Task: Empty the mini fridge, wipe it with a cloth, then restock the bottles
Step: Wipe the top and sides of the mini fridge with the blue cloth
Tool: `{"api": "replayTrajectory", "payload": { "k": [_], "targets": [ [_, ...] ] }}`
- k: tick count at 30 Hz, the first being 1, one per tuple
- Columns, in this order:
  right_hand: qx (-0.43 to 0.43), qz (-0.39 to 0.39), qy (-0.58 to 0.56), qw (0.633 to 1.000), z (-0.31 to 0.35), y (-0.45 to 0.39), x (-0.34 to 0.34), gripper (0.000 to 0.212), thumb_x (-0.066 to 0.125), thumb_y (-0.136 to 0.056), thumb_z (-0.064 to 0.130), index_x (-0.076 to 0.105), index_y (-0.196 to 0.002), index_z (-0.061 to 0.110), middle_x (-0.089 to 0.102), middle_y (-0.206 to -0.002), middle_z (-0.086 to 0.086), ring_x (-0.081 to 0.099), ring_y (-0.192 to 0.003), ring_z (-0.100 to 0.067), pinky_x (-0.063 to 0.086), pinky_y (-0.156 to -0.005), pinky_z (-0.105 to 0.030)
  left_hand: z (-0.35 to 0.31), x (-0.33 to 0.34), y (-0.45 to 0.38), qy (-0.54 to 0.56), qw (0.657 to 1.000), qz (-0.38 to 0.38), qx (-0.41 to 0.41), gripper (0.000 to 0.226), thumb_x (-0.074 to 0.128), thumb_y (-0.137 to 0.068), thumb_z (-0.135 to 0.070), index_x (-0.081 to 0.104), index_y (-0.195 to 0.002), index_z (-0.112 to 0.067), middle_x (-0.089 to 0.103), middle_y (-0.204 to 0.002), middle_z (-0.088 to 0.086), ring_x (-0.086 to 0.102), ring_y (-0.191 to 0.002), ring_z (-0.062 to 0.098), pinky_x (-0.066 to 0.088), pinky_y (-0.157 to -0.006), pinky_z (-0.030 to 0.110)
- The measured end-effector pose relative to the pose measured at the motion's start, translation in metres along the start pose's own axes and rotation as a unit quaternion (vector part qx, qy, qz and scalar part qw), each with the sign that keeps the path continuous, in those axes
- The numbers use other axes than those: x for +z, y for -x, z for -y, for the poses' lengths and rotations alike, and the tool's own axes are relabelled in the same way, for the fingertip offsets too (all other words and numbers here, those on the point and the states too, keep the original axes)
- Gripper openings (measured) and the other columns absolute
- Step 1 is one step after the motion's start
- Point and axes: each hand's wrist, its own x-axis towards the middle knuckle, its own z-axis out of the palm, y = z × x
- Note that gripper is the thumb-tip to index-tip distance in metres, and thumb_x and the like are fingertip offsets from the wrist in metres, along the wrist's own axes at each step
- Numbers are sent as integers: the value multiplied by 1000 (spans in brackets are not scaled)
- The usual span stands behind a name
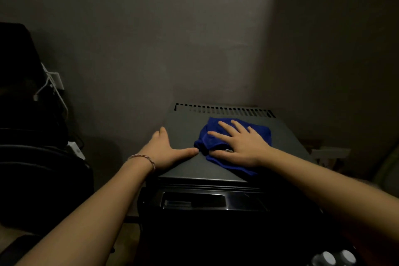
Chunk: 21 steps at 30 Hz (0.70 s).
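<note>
A plain grey wall [151, 39] fills the dim room, meeting a darker side wall [345, 60] in a corner to its right. A soft patch of light falls across the grey wall. Left of it stands dark furniture [26, 136] draped with white cables [54, 86].

Head view, down over fridge top [216, 164]

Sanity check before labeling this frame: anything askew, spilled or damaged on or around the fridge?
Nothing stands out. The blue cloth is bunched on the mini fridge top under the flat right hand; the left hand rests at the top's left edge. No spill or damage visible, though the scene is dim.
</note>
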Motion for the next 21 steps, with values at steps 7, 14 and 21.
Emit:
{"api": "replayTrajectory", "payload": {
  "k": [7,14,21],
  "targets": [
    [-40,-18,-6,999,33,-24,-2,63,22,-90,78,7,-149,61,-2,-167,10,-6,-154,-26,4,-121,-59,0,-1,2,-48,999,25,4,135,57,-61,-88,-8,-155,-15,7,-162,8,29,-143,28,32,-111,37],
    [-63,-30,-3,998,30,-110,-11,60,28,-91,76,14,-148,62,5,-166,14,4,-154,-24,12,-120,-59,-1,1,1,-47,999,20,4,134,55,-61,-89,-8,-155,-16,3,-163,4,26,-145,26,29,-113,36],
    [89,-30,-44,995,-30,-121,-14,74,29,-88,82,22,-153,48,12,-166,11,10,-153,-23,15,-119,-54,-1,1,1,-29,999,26,-5,136,57,-60,-89,-11,-155,-18,3,-162,0,25,-145,23,28,-115,36]
  ]
}}
